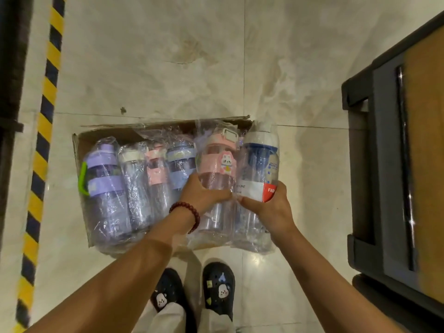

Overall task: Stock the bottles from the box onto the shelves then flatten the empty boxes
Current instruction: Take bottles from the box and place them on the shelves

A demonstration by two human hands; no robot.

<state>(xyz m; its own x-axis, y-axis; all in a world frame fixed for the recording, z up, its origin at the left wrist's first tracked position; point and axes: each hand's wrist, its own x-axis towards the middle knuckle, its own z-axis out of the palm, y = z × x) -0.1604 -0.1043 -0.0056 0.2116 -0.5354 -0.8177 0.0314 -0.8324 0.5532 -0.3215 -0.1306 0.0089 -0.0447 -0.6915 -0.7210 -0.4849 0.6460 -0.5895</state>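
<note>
A pink bottle [217, 164] with a rabbit sticker and a clear bottle with a blue lid [260, 164] are both wrapped in crinkled plastic and held above the right end of an open cardboard box [79, 150] on the floor. In the box lie more wrapped bottles side by side: a purple bottle [103, 186] with a green loop at the left, then a white-capped one, a second pink one and a pale blue one. The wrap blurs their shapes, and the near ends of the two held bottles fade into it. The print on the clear bottle's label is cut off by the fingers.

The floor [168, 56] is pale, glossy tile, with a yellow-and-black striped strip [45, 111] running along the left. At the right edge stands a dark trolley [374, 164] with a brown top, partly out of frame.

The left hand [201, 195], a red bead bracelet [189, 215] on its wrist, grips the pink bottle. The right hand [266, 207] grips the clear bottle at its label. Dark clogs [217, 289] show below.
</note>
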